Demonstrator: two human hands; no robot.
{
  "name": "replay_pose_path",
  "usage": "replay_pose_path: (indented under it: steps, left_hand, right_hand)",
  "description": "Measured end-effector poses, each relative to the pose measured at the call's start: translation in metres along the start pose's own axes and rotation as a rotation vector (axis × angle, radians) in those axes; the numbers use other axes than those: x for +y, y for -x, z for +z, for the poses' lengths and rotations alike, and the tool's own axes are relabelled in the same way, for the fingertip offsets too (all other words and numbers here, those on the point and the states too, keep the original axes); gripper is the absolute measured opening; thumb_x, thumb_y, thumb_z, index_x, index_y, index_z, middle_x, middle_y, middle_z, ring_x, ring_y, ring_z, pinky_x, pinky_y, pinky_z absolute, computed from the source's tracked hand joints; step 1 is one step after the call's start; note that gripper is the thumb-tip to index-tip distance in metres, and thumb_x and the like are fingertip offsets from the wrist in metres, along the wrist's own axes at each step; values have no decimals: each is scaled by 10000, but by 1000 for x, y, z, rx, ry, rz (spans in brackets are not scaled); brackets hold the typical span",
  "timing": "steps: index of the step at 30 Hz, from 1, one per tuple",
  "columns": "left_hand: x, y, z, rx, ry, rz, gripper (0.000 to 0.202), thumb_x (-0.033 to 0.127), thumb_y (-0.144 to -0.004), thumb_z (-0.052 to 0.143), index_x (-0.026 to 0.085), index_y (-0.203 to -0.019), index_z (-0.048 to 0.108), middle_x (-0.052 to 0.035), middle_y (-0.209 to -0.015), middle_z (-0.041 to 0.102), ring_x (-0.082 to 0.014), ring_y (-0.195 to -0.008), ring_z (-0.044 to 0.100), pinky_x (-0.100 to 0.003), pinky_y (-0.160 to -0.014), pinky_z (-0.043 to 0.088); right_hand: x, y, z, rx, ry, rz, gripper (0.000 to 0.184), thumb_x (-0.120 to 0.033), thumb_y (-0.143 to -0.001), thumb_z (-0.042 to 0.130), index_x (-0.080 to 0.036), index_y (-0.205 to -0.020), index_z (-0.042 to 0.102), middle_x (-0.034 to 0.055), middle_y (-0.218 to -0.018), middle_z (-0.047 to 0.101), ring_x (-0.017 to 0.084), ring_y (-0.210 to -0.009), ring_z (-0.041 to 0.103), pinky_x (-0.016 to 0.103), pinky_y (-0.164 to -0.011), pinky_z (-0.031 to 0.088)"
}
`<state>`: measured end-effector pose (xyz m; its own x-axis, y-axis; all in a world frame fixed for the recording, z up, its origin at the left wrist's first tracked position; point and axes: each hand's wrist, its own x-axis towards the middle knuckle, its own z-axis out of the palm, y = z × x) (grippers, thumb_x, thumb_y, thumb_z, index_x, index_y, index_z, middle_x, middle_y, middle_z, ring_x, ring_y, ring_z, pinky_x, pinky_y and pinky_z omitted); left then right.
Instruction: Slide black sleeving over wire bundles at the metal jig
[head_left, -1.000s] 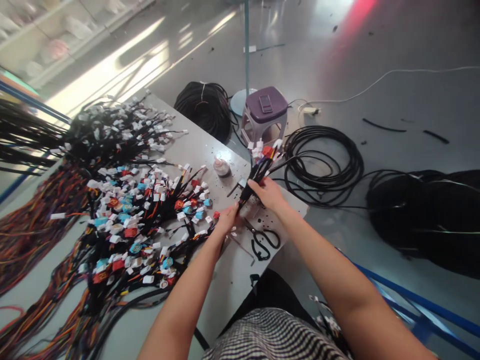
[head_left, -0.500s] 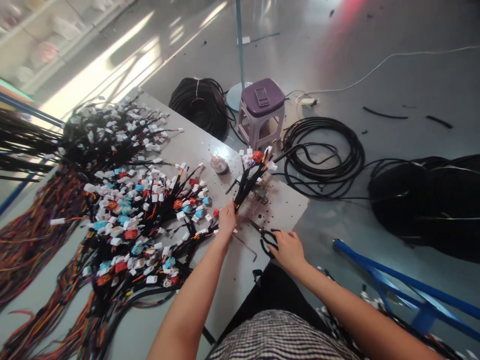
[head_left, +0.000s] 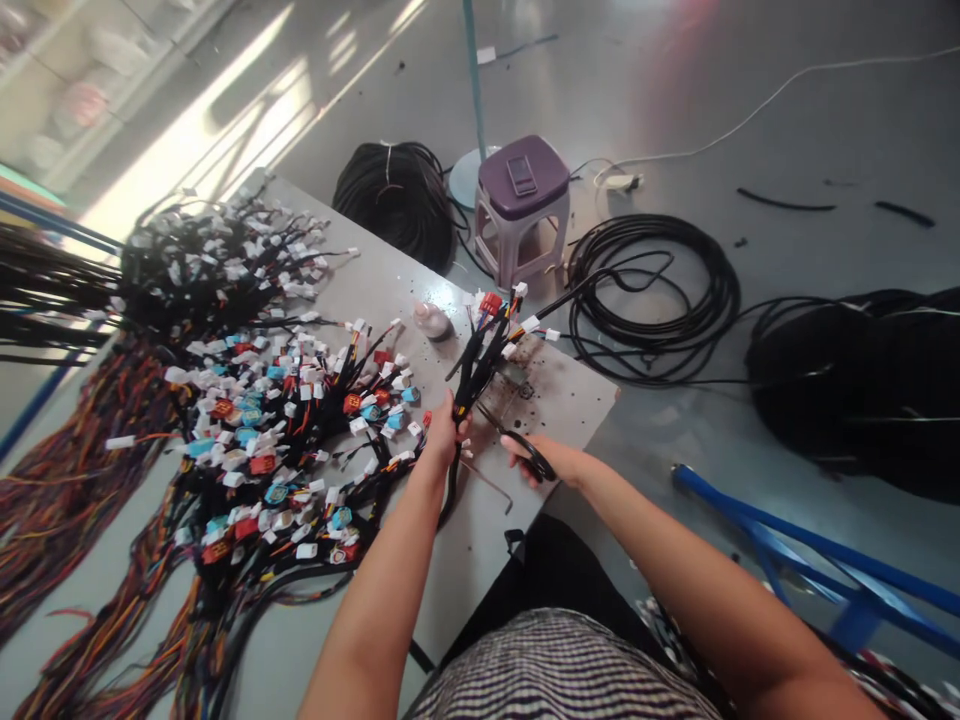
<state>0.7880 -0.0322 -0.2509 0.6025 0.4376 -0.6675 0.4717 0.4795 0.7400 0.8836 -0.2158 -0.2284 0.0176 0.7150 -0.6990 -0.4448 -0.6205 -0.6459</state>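
Bright daylight streaks across the glossy grey floor [head_left: 247,130] from far left; reddish glare far right; wide-angle bending and soft blur toward the edges.

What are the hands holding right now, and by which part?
The left hand grips a black wire harness around its bundled middle; the right hand holds black-handled scissors by the handles.

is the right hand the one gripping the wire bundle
No, the left hand grips the wire harness bundle, while the right hand is at the black-handled scissors.
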Motion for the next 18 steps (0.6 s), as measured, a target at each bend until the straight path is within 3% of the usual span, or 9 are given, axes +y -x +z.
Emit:
replay_pose_path:
  steps: [4,7,10,13,15,18]
  left_hand:
    - [6,0,-3,-95,136,-47,669,769,-800,390,149,-574,507,62,-368,279,-51,-327,208,-202,-376,151]
    - [7,0,-6,-117,153,-53,630,729,-801,436,151,-557,489,60,-369,274,-52,-338,207,-203,-383,158]
    - [8,2,-5,-145,151,-21,608,720,-771,489,151,-557,488,65,-370,267,-49,-350,202,-202,-396,157]
    - [14,10,0,-114,102,10,622,755,-728,525,144,-618,529,77,-391,274,-44,-364,187,-202,-402,139]
    - [20,19,6,-132,44,18,628,757,-704,568,130,-716,582,62,-455,365,-43,-385,224,-202,-410,144]
    - [30,37,14,-293,-25,43,570,669,-707,655,117,-844,625,6,-643,528,-44,-448,314,-203,-435,197]
  right_hand:
    - [-21,-19,-2,-16,46,-5,774,-881,-658,538,-113,-738,591,13,-538,525,100,-432,520,194,-440,411]
    - [-33,-27,-4,5,97,25,727,-840,-623,626,-118,-707,595,17,-510,531,110,-394,507,198,-379,384]
    - [-37,-29,-3,88,77,49,652,-758,-522,756,-147,-615,547,3,-474,511,106,-341,442,222,-321,355]
    - [-32,-26,-1,111,99,75,589,-714,-583,742,-168,-548,522,4,-434,480,110,-334,413,234,-316,339]
    - [-25,-20,-3,138,242,68,529,-639,-628,746,-174,-516,519,8,-429,475,110,-364,423,225,-345,334]
    - [-15,-4,-11,249,581,-10,416,-491,-621,775,-176,-498,532,11,-475,500,124,-471,489,219,-453,385]
